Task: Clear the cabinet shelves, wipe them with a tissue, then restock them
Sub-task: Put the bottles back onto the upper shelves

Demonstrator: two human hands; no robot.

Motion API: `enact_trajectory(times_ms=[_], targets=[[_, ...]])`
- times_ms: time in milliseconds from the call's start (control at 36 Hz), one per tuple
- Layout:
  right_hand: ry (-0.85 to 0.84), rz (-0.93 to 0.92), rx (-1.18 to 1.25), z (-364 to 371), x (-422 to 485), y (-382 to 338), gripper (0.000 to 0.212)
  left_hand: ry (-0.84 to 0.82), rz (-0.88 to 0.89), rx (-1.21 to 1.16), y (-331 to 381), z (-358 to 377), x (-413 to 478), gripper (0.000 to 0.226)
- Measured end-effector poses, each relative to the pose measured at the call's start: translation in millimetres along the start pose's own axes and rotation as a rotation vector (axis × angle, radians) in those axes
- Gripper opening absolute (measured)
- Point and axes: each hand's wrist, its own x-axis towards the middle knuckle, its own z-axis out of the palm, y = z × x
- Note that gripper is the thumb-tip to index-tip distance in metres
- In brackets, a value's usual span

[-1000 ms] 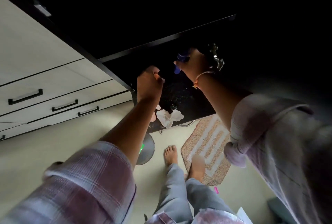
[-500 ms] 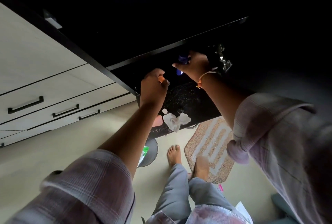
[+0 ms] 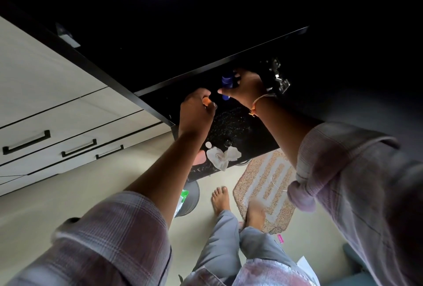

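Note:
Both my arms reach up toward the dark cabinet shelf edge (image 3: 206,72). My right hand (image 3: 247,86) is closed around a small blue bottle (image 3: 227,84) just below that edge. My left hand (image 3: 196,111) is fisted around a small orange object (image 3: 207,101), most of it hidden by the fingers. Below on the black speckled counter (image 3: 235,125) lies a crumpled white tissue (image 3: 223,156). The cabinet interior is too dark to see.
A metal hinge (image 3: 278,77) juts out right of my right hand. Cream drawers with black handles (image 3: 27,142) fill the left. On the floor are a round bin (image 3: 190,198), a patterned mat (image 3: 263,185) and my bare feet.
The view tilted slightly; both hands stay raised at the shelf edge, with the blue bottle lifted a little nearer the edge. Grips are unchanged.

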Motion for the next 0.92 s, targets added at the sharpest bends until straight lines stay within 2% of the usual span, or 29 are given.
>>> enact_trajectory(times_ms=[194,333,417,500,583,667,806,917], targets=[[-0.012,0.005,-0.008,-4.4,-5.2,0.2,0.085,-0.003,0.009,-0.004,2.5,-2.8,-0.8,0.028],[0.033,0.089,0.021,-18.4,-20.1,-10.8,0.093,0.023,0.033,-0.046,16.5,-12.2,-12.2,0.028],[0.065,0.088,-0.006,-29.2,-40.3,-24.0,0.085,0.05,0.071,-0.08,30.8,-21.2,-27.3,0.025],[0.099,0.095,0.008,-41.9,-65.6,-37.4,0.062,0.104,0.097,-0.13,48.3,-35.0,-43.4,0.017],[0.198,0.132,0.153,-55.4,-89.6,-54.9,0.032,0.18,0.127,-0.195,66.1,-53.9,-55.5,0.007],[0.32,0.076,0.295,-66.9,-106.1,-80.0,0.014,0.292,0.161,-0.25,81.6,-75.6,-57.9,0.01],[0.312,-0.049,0.361,-84.4,-101.1,-117.7,0.011,0.463,0.238,-0.189,97.9,-111.1,-30.1,0.024],[0.235,-0.145,0.268,-93.5,-83.6,-134.9,0.017,0.492,0.226,-0.169,102.6,-124.9,1.2,0.024]])
